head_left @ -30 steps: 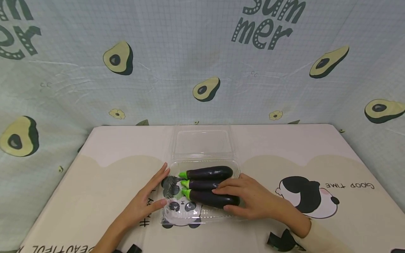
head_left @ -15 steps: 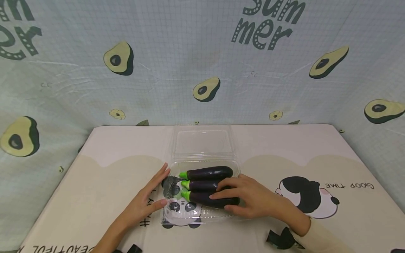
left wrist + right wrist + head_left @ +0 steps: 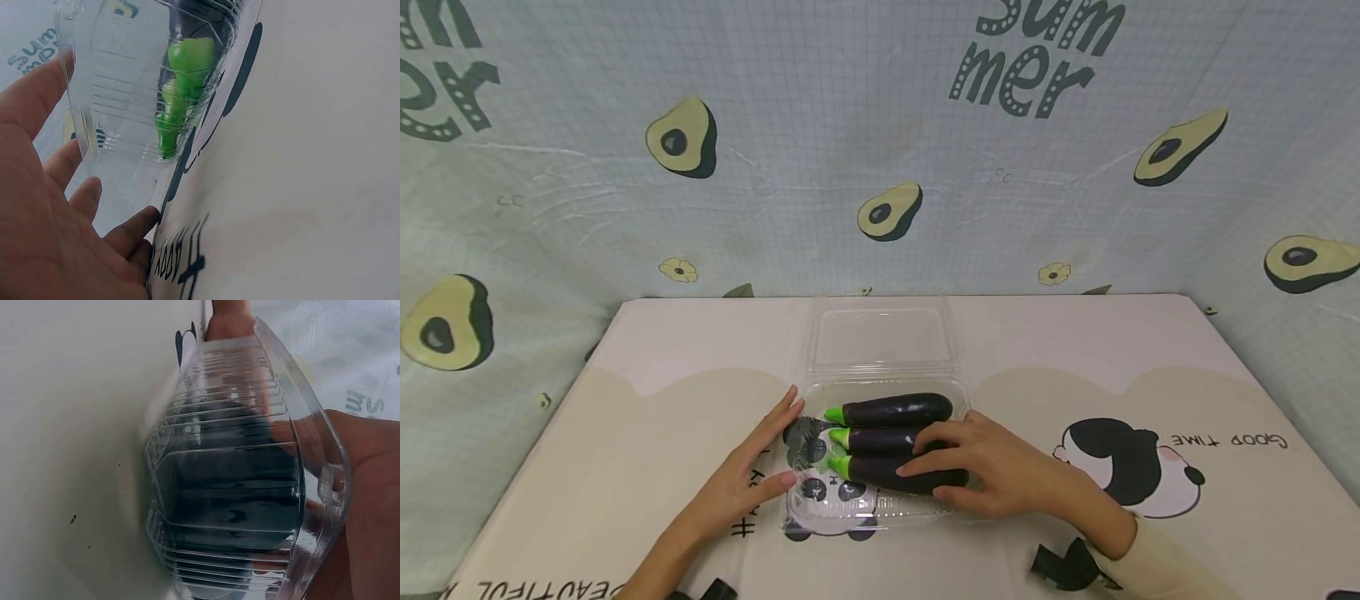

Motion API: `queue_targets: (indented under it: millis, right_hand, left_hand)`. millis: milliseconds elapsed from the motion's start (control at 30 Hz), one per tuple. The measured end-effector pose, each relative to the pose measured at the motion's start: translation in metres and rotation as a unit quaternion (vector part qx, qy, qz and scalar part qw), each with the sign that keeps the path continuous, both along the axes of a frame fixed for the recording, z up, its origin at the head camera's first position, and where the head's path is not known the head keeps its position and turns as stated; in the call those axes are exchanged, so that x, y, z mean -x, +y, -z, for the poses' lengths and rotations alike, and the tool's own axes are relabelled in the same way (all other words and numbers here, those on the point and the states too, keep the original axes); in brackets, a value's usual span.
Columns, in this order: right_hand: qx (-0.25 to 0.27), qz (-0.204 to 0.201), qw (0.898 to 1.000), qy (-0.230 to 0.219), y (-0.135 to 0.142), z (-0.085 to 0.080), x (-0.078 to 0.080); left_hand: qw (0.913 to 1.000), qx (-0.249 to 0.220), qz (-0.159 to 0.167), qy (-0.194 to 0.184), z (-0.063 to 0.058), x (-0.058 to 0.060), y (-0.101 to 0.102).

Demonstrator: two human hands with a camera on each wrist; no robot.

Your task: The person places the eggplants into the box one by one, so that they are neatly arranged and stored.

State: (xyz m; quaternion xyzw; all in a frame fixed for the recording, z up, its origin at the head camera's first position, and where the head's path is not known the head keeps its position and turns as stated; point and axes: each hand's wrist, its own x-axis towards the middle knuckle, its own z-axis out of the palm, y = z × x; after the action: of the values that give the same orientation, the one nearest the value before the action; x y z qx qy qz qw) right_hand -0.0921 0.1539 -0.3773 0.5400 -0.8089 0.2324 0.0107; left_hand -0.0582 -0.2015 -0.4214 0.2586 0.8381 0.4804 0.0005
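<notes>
A clear plastic clamshell box point(image 3: 917, 510) lies with its lid point(image 3: 880, 337) folded back, away from me. Three dark purple eggplants with green stems rest side by side in it: a far eggplant point(image 3: 898, 410), a middle eggplant point(image 3: 880, 440) and a near eggplant point(image 3: 880, 472). My right hand point(image 3: 1000, 467) reaches over the box's right edge and holds the near eggplant between thumb and fingers; another finger lies over the middle one's thick end. With fingers spread, my left hand point(image 3: 37, 206) touches the box's left rim, thumb and fingertips along it.
Under the box is a table mat point(image 3: 662, 467) printed with a panda and lettering. A printed dog point(image 3: 1131, 467) shows to the right. Dark objects point(image 3: 718, 590) peek in at the front edge. An avocado-print cloth point(image 3: 790, 150) hangs behind the table.
The near eggplant's stem end has tilted slightly toward me, and the right index finger has come down further over that eggplant. My left hand and the box stay put.
</notes>
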Motion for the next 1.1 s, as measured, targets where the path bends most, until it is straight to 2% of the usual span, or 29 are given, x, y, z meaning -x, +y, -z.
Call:
queue_targets:
  millis: [633,1100]
  right_hand:
    - [0.005,-0.012,0.999,0.046,-0.0030,0.0011,-0.0007]
    - [-0.005,-0.007,0.999,0.043,-0.0038,0.0002,-0.0024]
  left_hand:
    - [1.0000,-0.004,0.002,-0.003,-0.0005,0.0004,0.0003]
    - [1.0000,0.001,0.003,0.002,0.0008,0.0011,-0.0003]
